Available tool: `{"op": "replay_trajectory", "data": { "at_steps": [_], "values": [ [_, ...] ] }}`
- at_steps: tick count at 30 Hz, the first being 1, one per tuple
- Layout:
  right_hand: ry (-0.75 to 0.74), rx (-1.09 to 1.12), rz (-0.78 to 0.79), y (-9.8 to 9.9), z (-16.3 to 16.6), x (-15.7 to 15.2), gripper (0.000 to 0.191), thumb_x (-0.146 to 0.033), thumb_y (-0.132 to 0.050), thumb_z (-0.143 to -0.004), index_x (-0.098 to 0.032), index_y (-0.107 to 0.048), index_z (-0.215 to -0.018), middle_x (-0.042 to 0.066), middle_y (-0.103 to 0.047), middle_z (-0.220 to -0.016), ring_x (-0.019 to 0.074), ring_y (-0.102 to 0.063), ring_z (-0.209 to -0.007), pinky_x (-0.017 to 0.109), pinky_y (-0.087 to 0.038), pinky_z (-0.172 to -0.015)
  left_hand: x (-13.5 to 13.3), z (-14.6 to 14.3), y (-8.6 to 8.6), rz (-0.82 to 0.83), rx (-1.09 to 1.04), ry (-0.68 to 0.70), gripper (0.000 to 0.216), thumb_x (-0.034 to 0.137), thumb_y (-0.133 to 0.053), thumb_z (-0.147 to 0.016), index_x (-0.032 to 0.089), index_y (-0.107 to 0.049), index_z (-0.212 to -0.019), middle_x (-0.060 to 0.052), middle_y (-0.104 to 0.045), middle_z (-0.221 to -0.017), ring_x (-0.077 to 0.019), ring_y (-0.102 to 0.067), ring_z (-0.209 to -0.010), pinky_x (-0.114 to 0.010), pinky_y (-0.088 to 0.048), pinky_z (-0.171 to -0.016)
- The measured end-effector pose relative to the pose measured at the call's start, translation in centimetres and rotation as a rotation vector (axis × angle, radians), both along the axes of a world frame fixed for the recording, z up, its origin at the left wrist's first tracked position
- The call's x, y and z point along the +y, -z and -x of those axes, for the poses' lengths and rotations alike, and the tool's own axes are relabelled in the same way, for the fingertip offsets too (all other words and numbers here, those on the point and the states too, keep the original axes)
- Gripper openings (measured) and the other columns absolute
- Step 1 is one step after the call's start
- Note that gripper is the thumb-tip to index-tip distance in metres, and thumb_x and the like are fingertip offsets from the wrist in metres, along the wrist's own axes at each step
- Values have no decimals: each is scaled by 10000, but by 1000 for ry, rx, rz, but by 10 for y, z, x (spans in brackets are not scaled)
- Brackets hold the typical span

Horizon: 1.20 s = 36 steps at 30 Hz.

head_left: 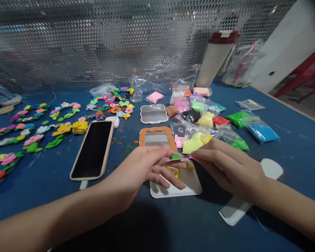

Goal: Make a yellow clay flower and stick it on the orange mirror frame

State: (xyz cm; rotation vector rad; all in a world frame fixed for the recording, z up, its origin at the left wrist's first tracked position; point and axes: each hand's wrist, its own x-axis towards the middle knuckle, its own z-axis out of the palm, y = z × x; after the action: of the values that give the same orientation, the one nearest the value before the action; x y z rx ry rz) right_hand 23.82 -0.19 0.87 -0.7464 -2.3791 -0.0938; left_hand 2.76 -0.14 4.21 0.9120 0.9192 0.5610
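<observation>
Over a white tray-like mirror [157,190], my left hand [149,164] carries a small green clay piece [176,157] on its index finger, the thumb close by and the other fingers spread. My right hand [225,164] pinches a thin pink stick-like tool [182,159], whose length runs across the left fingers against the green clay. Part of the mirror shows yellow and pink shapes under the left fingers. Just behind my hands lies an orange-brown clay-edged mirror [143,134]. Beneath my right forearm is a white comb [235,211], partly hidden.
Left of my hands lies a phone [93,150] with a cable. Further left are several clay-flower-decorated pieces [63,129]. Bags of coloured clay [196,106] crowd the back right, near a tumbler [215,59]. A white-rimmed mirror [154,114] lies before the perforated metal panel [107,45].
</observation>
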Motion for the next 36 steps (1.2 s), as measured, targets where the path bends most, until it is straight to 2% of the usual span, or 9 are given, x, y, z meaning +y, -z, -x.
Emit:
{"op": "replay_trajectory", "data": {
  "at_steps": [5, 9, 13, 17, 21, 23, 27, 32, 36],
  "values": [
    [-6, -58, -70, -3, -1, 0, 170, -38, -439, -858, -128, -546, -956, 84, -603, -701, 162, -554, -614, 254, -439, -498, 1, -2, -7, -11, 102, 4, 403, 372, -435, -914, 42, -652, -994, -115, -697, -617, -125, -644, -522, -151, -437, -461],
    [2, -101, -156, -4, -2, -2, 199, -56, -423, -862, -166, -551, -967, 64, -608, -714, 159, -535, -600, 264, -423, -489, 0, -1, -8, -43, 123, 39, 342, 344, -475, -899, 68, -675, -924, -94, -700, -627, -116, -649, -549, -146, -444, -477],
    [27, -75, -165, -6, -1, -5, 200, -85, -434, -867, -197, -551, -983, 50, -610, -735, 153, -545, -601, 267, -435, -498, 0, 1, -7, -26, 121, 95, 262, 303, -517, -879, 105, -685, -916, -77, -709, -652, -108, -655, -580, -143, -450, -507],
    [44, 73, -64, -8, 2, -8, 201, -61, -420, -866, -199, -522, -971, 43, -599, -721, 142, -570, -609, 246, -468, -520, 1, 3, -4, -3, 64, 99, 285, 331, -508, -885, 121, -699, -916, -67, -708, -663, -97, -653, -581, -134, -445, -512],
    [239, 159, 46, -9, 8, -16, 116, -113, -449, -871, -203, -516, -900, 9, -624, -670, 117, -601, -561, 204, -458, -492, 1, 4, 0, -10, 9, 82, 288, 318, -490, -895, 127, -703, -925, -88, -727, -822, -95, -670, -607, -134, -461, -533],
    [264, 179, 105, -9, 9, -20, 130, -131, -466, -865, -205, -531, -951, -1, -653, -699, 107, -609, -546, 196, -456, -482, 1, 5, 2, 0, -17, 65, 288, 314, -482, -900, 124, -697, -929, -102, -722, -912, -98, -677, -609, -140, -467, -530],
    [208, 323, 231, -9, 6, -25, 293, -84, -451, -856, -229, -544, -1092, -16, -669, -796, 82, -609, -586, 179, -478, -536, 2, 5, 2, 32, -45, 32, 291, 333, -493, -895, 123, -689, -941, -112, -723, -911, -102, -679, -592, -137, -462, -504],
    [28, 480, 342, -12, 2, -22, 346, -84, -599, -786, -227, -559, -1099, 16, -673, -918, 150, -657, -826, 243, -544, -722, 2, 2, -2, 22, -7, 12, 283, 338, -507, -882, 123, -688, -919, -106, -722, -883, -115, -684, -623, -132, -453, -498],
    [11, 488, 363, -13, 0, -21, 289, -44, -569, -811, -235, -620, -1021, -1, -699, -858, 140, -668, -752, 241, -551, -673, 0, 1, -4, 19, 37, 32, 311, 354, -503, -885, 100, -683, -906, -100, -718, -769, -116, -674, -609, -138, -448, -501]
  ]
}}
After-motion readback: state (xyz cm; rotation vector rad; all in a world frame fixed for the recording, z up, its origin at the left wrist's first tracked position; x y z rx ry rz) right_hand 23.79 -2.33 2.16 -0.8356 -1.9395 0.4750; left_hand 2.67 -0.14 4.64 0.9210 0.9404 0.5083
